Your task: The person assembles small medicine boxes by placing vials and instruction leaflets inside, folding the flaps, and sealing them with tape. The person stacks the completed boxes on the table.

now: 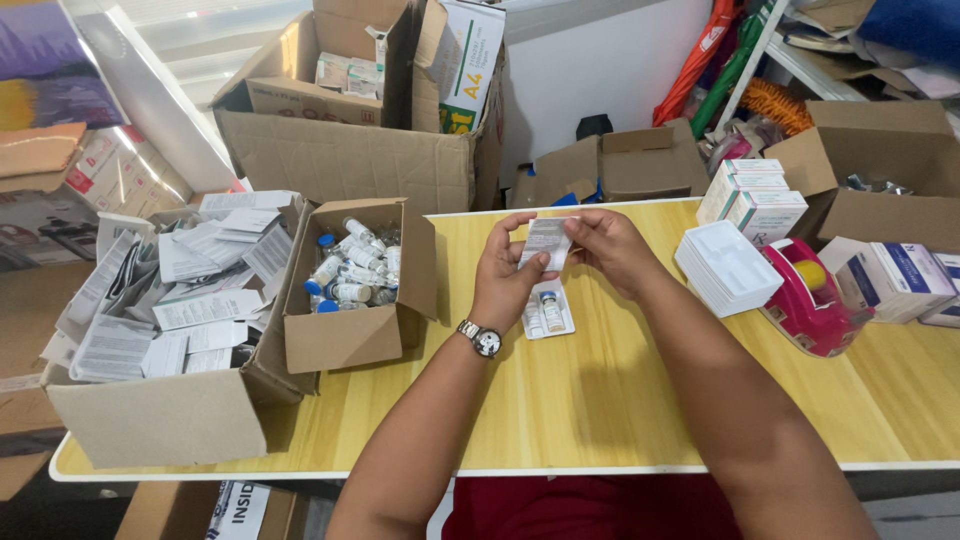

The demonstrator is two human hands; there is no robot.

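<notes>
Head view: both hands up over the yellow table (600,400), pinching one folded paper leaflet (547,242) between them. Left hand (505,270), wristwatch on, grips the leaflet's lower left edge with thumb and fingers closed on it; right hand (610,245) holds the upper right edge, fingers also closed on the paper. Directly under the hands lies a small white plastic tray (548,315) with one vial (551,310) seated in it, flat on the table. Judgement: the leaflet is being folded or squared up, so keep the edges aligned, crease with the thumbs, and hold it just above the tray so nothing knocks the vial. Left of the tray, a small open carton (350,335) full of blue-capped vials; further left a larger box (150,420) stuffed with more leaflets. Right side: stack of empty white trays (725,270), pink tape dispenser (805,300), white medicine cartons (755,195) behind it. Only this one view, so I cannot tell how many folds the leaflet already has.
</notes>
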